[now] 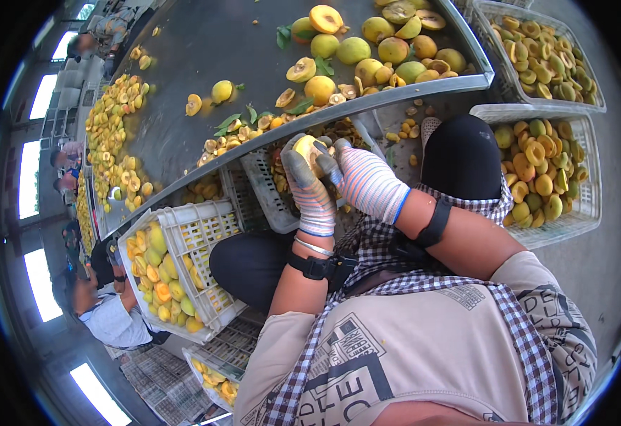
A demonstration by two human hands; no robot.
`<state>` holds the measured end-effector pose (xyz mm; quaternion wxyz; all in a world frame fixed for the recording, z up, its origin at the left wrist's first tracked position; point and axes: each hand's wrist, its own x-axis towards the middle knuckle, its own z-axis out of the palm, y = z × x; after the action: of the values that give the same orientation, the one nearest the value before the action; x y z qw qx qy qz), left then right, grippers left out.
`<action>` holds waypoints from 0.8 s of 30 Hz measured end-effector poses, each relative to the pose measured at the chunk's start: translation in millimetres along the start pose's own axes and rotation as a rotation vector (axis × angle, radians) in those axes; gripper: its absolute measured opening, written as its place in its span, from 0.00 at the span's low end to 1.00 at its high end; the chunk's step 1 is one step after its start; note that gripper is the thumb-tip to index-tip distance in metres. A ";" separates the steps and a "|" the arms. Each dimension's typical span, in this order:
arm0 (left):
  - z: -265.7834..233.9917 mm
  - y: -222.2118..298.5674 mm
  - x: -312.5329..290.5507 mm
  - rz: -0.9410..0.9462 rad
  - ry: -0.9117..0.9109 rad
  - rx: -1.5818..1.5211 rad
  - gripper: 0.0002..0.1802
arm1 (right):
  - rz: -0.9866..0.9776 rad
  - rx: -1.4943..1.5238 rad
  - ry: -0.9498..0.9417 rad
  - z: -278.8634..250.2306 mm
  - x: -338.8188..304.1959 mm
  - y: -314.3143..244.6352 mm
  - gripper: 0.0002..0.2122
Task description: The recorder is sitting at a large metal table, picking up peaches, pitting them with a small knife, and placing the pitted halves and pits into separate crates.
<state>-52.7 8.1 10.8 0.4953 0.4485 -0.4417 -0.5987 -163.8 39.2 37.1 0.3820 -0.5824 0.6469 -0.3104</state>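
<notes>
Yellow flesh showing, one cut fruit sits between two gloved hands, just beside the metal edge of a dark counter. We see the grip of the left hand closed around it; the fingers of the right hand meet the fruit, and we cannot tell whether that grip holds a tool. Two striped gloves with grey fingers cover the hands, and two black wristbands and one silver bracelet circle the wrists. On the counter, we count one whole fruit and one cut piece lying apart from the heaps, which are too dense for us to tally. One crate, partly hidden, stands beneath the counter's edge. Two full crates stand to the person's right. On the left, we find one tilted crate of yellow and green fruit beside the knee and, beyond it, one co-worker in a light shirt.
</notes>
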 end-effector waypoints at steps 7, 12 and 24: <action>7.0 2.6 -6.4 0.123 0.056 0.203 0.35 | 0.004 0.029 -0.051 -1.0 0.2 1.4 0.18; -1.9 -8.8 -2.5 0.120 0.046 0.171 0.33 | -0.023 0.104 -0.078 -2.8 -0.2 1.6 0.19; 6.9 6.3 -1.6 0.036 -0.032 0.042 0.29 | -0.007 0.144 -0.146 8.0 6.2 16.0 0.20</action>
<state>-58.1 9.5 18.6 0.4894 0.4412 -0.4701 -0.5872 -165.4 35.5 18.6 0.4678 -0.5767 0.5915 -0.3142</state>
